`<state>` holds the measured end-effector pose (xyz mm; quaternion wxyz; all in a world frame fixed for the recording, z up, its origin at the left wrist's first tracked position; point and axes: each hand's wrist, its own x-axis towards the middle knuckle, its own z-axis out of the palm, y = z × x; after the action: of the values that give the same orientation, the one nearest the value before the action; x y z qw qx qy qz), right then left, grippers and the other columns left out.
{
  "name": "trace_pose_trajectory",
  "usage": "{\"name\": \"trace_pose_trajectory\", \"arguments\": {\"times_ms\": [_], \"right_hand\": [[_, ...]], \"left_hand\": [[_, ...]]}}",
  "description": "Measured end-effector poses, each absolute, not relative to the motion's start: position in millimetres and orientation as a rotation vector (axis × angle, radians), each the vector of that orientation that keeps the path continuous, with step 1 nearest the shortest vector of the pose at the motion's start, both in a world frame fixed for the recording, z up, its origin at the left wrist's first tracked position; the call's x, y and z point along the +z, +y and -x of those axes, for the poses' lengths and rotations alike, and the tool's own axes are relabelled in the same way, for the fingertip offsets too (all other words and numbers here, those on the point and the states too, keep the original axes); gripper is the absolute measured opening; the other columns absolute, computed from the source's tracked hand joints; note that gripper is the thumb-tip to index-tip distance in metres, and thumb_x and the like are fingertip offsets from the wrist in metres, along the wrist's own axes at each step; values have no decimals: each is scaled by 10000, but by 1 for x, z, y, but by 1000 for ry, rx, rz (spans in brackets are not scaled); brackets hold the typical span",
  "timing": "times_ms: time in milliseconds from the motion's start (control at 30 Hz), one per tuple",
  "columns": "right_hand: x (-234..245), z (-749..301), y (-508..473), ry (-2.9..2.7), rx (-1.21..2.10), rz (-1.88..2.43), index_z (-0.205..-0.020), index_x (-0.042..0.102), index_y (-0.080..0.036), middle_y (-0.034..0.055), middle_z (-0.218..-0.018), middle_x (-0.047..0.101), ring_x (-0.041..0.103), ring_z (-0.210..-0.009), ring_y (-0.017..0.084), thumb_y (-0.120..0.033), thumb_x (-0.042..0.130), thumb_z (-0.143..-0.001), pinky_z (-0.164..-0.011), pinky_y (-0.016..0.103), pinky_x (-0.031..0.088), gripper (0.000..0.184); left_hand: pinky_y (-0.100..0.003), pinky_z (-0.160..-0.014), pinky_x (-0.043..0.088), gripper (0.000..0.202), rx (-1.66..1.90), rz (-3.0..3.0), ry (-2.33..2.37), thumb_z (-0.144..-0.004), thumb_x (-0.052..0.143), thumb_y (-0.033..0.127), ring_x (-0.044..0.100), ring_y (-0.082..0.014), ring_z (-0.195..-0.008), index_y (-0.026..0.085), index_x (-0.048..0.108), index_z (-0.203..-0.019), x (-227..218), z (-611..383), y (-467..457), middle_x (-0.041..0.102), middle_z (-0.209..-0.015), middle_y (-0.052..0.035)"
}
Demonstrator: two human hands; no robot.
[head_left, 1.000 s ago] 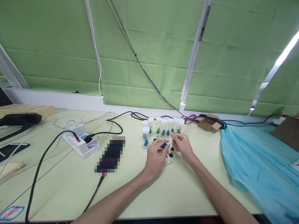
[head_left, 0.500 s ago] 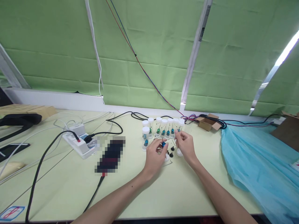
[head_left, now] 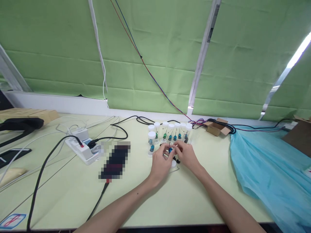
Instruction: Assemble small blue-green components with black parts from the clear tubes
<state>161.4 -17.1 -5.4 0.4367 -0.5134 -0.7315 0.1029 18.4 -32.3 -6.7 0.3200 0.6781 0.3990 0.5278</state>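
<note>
My left hand (head_left: 160,163) pinches a small shiny blue part (head_left: 170,150), from which a thin rod stands upward. Right beside it, the fingertips of my right hand (head_left: 188,157) are pressed together against or very near the blue part; whether they hold anything else is hidden. Between my wrists lie a white cap (head_left: 173,164), small black parts (head_left: 178,161) and a thin metal rod (head_left: 174,170). Behind my hands stand several clear vials with white lids, such as the front-left vial (head_left: 151,145), holding blue or green parts with thin rods.
A power strip (head_left: 85,155) with plugged cables sits to the left, near a blurred dark device (head_left: 115,161) on a black cord. An open cardboard box (head_left: 216,127) with coiled black cables is behind right. Blue sheeting (head_left: 262,168) covers the table's right side.
My right hand has moved left from beside the rightmost vials to the blue part in my left hand. It now covers part of the small items on the table. My left hand stays nearly still.
</note>
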Motion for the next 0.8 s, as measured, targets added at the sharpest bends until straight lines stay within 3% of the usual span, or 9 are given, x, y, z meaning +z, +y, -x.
{"name": "trace_pose_trajectory", "arguments": {"times_ms": [133, 300, 500, 800], "right_hand": [[-10, -162, -16, -1966, 233, 1330, -839, 612, -194, -16, -589, 592, 498, -529, 131, -129, 467, -862, -560, 224, 335, 161], [-8, -161, -17, -2066, 230, 1382, -787, 593, -185, 4, -635, 605, 493, -567, 136, -109, 448, -861, -565, 225, 313, 180], [-9, -161, -18, -2083, 261, 1443, -911, 610, -183, 13, -676, 629, 512, -592, 146, -148, 468, -880, -574, 226, 302, 150], [-10, -159, -19, -2123, 216, 1487, -805, 617, -177, 32, -693, 651, 524, -603, 145, -182, 447, -914, -578, 234, 295, 203]], "left_hand": [[-222, -581, 429, 151, 1367, -1803, 1093, -864, 550, 335, 548, -101, -607, 194, 588, -900, -7, -18, -31, 624, -774, 4], [-238, -613, 456, 148, 1369, -1828, 1105, -871, 527, 299, 565, -129, -691, 194, 607, -937, -10, -18, -29, 647, -869, -27], [-255, -652, 510, 163, 1409, -1820, 1091, -865, 531, 278, 599, -164, -811, 191, 632, -959, -12, -18, -27, 644, -972, -61], [-295, -720, 538, 225, 1410, -1751, 1072, -878, 520, 303, 627, -202, -928, 182, 651, -1016, -14, -18, -24, 634, -1063, -96]]}}
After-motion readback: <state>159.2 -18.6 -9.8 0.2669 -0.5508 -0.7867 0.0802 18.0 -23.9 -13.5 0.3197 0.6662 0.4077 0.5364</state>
